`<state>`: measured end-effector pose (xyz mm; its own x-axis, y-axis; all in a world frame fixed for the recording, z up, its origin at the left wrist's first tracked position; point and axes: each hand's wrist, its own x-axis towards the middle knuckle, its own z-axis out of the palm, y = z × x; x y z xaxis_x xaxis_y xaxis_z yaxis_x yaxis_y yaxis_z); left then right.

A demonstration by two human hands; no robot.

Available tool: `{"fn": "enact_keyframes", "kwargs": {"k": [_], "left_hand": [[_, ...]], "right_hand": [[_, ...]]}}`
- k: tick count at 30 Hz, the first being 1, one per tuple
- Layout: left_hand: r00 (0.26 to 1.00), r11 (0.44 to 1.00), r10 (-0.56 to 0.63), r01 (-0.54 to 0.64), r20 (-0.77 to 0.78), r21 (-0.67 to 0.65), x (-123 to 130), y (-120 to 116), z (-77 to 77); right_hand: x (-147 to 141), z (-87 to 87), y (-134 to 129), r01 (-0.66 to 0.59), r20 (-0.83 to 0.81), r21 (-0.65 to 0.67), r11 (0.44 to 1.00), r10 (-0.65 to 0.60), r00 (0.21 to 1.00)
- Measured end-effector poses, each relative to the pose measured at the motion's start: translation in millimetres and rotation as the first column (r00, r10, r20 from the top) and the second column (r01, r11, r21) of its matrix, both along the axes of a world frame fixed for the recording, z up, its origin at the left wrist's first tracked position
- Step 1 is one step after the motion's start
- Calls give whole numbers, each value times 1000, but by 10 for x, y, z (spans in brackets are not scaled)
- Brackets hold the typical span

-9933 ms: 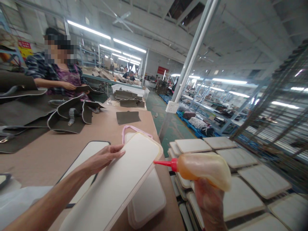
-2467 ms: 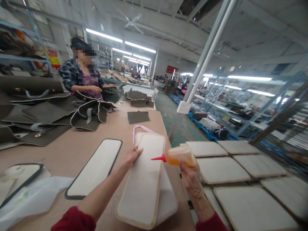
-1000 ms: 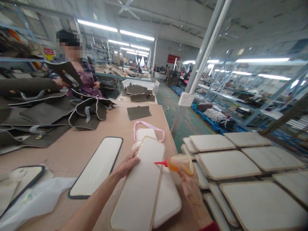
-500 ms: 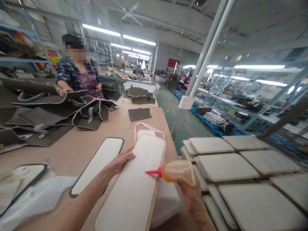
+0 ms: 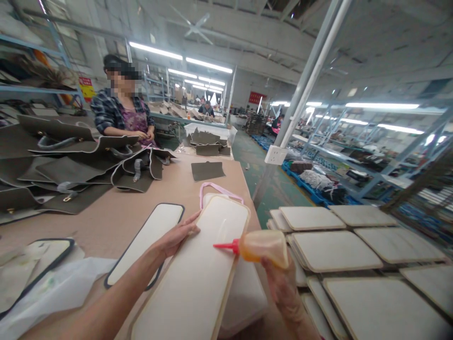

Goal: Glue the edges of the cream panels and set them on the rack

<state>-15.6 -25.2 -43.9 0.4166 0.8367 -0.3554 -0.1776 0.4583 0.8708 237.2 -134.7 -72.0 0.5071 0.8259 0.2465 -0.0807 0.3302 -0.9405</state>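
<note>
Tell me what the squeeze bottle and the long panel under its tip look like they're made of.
Squeeze bottle: soft translucent plastic, amber liquid showing through, red opaque nozzle. Long panel: probably stiff board with a matte off-white face and tan edge binding; it stays flat while tilted.

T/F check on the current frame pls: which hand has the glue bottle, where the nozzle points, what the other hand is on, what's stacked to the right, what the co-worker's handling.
1. The right hand holds the squeeze bottle. True.
2. The bottle's red nozzle points away from the long white panel. False: it points left, over the panel.
3. The left hand rests on the panel's left edge. True.
4. The pale boards to the right stand upright. False: they lie flat, overlapping.
5. The co-worker across the table handles white panels. False: dark pieces lie before that person.
</note>
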Motion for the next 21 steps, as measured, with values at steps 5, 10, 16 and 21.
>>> {"fn": "enact_keyframes", "kwargs": {"k": [5,10,16,21], "left_hand": [[999,1000,22,-21,-23,11,-59,5,-20],[999,1000,-10,10,-53,0,-5,-63,105],[1000,1000,4,-4,-17,-4,46,-38,90],[1000,1000,4,-4,-23,3,4,-37,68]], "right_hand": [[-153,7,-304,-205,70,-70,976,210,975],[78,270,186,101,124,55,993,-107,987],[-128,101,-119,-203,168,-34,979,205,964],[-194,212,-213,-220,131,-35,975,223,966]]}}
